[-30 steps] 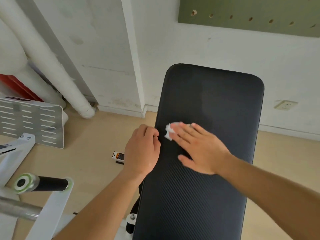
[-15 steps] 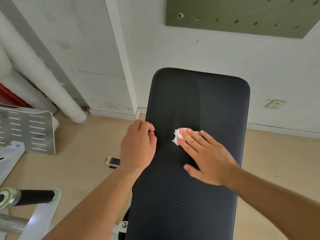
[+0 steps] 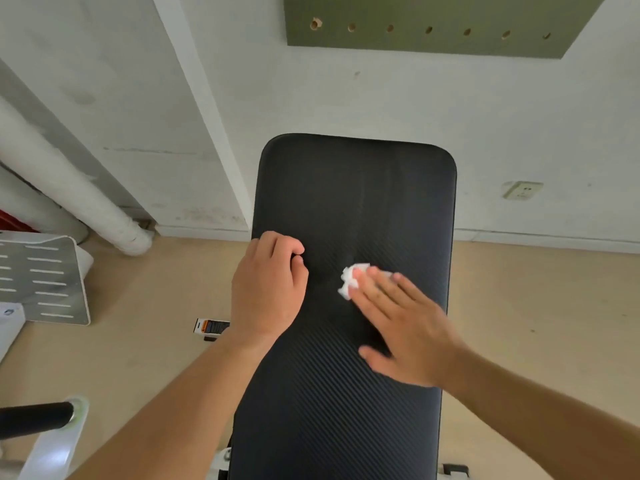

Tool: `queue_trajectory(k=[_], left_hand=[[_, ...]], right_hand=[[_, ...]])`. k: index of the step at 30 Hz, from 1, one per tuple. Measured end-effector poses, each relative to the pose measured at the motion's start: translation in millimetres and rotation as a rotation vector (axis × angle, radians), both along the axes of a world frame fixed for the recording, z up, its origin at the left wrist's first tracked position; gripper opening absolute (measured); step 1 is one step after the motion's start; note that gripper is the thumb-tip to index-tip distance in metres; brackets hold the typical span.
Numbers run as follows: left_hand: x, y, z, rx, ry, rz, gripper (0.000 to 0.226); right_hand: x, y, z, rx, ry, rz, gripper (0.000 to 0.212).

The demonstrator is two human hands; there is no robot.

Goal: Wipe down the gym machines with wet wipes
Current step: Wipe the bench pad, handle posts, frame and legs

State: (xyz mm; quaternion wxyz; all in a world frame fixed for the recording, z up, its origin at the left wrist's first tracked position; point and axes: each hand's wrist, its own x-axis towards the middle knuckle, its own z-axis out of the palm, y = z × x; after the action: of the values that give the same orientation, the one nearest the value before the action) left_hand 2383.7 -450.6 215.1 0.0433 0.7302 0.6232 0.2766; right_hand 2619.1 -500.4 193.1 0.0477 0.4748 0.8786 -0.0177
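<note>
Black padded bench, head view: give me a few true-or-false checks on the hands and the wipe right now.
1. The right hand presses a crumpled white wipe onto the black ribbed bench pad with straight fingers. True.
2. The left hand holds a second wipe. False: it rests with curled fingers at the pad's left edge, and no wipe shows in it.
3. The wipe lies on the floor. False: it is on the pad, under the right fingertips.
4. A green perforated panel is on the wall beyond the bench. True.

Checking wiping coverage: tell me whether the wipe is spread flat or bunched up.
Bunched up: the wipe is a crumpled white wad under the flat right hand.
</note>
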Motion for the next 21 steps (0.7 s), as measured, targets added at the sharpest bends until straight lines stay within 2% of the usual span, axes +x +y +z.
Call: queue_trajectory(k=[2, 5, 9, 11, 13, 15, 18, 21], left_hand=[[13.3, -1.3, 1.4, 0.021, 0.045, -0.065, 0.017], [35.7, -2.6, 0.3, -0.031, 0.08, -0.121, 0.032], [68.2, -2.3, 0.7, -0.124, -0.055, -0.116, 0.046], [80.1, -4.4, 2.4, -0.118, -0.142, -0.143, 0.041], [85.6, -8.9, 5.1, -0.057, -0.176, -0.196, 0.025], [86.2, -13.1, 8.7, -0.027, -0.185, -0.224, 0.012], [84.4, -17.1, 14.9, -0.066, -0.225, -0.201, 0.008], [85.2, -21.0, 22.1, -0.075, -0.239, -0.186, 0.005]], right_hand=[[9.4, 10.0, 1.5, 0.042, 0.009, 0.091, 0.08], [16.1, 50.6, 19.3, 0.095, 0.056, 0.011, 0.072], [14.3, 47.0, 23.3, 0.075, 0.386, -0.09, 0.057], [16.8, 31.8, 22.5, 0.078, 0.556, -0.103, 0.05], [22.5, 23.0, 24.3, 0.085, 0.69, -0.139, 0.039], [30.2, 17.4, 30.0, 0.038, 0.794, -0.275, 0.028], [43.5, 12.5, 38.5, -0.042, 0.866, -0.465, 0.024], [52.0, 12.7, 46.0, -0.066, 0.867, -0.519, 0.02]])
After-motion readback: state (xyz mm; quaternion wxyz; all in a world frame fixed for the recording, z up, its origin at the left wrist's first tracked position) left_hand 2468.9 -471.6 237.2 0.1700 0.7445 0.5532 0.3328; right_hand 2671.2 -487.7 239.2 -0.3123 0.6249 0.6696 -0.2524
